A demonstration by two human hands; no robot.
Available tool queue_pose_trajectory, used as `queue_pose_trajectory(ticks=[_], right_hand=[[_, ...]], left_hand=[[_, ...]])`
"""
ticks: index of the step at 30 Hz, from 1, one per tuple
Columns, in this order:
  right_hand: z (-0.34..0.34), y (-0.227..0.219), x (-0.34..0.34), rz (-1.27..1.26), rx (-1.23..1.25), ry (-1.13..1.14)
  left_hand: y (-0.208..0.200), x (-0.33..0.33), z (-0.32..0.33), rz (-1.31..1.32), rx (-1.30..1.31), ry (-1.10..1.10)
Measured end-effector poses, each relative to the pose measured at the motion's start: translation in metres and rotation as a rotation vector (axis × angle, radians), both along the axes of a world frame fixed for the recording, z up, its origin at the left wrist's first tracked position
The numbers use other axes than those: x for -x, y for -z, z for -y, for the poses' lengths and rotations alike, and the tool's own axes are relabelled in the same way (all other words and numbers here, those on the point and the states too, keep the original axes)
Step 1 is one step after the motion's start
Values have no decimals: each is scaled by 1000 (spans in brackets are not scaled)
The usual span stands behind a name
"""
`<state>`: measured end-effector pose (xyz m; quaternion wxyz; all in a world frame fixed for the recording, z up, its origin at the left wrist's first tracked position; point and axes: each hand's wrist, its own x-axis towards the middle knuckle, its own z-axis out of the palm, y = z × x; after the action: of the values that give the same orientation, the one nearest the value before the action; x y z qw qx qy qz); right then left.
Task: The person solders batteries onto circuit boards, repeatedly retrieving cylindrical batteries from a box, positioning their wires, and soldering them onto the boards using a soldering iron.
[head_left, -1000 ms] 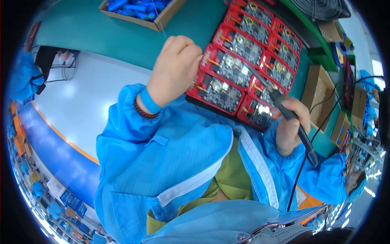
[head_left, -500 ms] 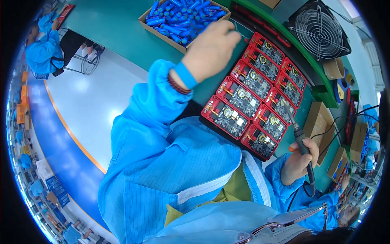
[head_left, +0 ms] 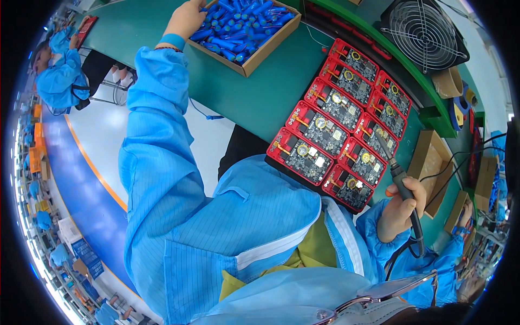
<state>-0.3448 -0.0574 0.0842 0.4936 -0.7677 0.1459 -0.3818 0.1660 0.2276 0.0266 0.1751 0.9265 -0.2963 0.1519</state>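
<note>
My left hand (head_left: 187,20) is at the left corner of an open cardboard box (head_left: 268,50), its fingers closed over the rim and partly cut off by the picture's upper edge. Blue cylindrical battery cells (head_left: 238,27) with wires fill this box. In my right hand (head_left: 401,208) is a soldering iron (head_left: 403,187), its tip pointing at the circuit boards. Those circuit boards (head_left: 327,132) sit in red plastic housings (head_left: 295,119), set out in two columns on the bench before me. Each board carries a yellow-ringed round part.
The green bench (head_left: 238,103) has a raised green shelf edge (head_left: 411,81) behind the housings. A black fan (head_left: 425,35), a tape roll (head_left: 448,84) and an open carton (head_left: 428,157) stand to the right. Black cables (head_left: 449,168) run nearby. Co-workers (head_left: 62,70) sit at far left and lower right.
My left hand has moved left from the box's right side to its left corner. The box has shifted slightly toward me. My right hand with the soldering iron has barely moved.
</note>
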Motion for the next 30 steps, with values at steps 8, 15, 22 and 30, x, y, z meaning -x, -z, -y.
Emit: queue_pose_trajectory(ticks=[8,15,22,30], right_hand=[[2,2,1,-9,-17,0],[1,4,-12,30,2,-153],[-9,7,-30,-62,111,-259],[-14,13,-19,-85,161,-177]], left_hand=[[-55,66,-3,128,204,27],[-74,231,64,-976,729,468],[-50,326,118,-1486,751,612],[-40,363,139,-1463,726,677]])
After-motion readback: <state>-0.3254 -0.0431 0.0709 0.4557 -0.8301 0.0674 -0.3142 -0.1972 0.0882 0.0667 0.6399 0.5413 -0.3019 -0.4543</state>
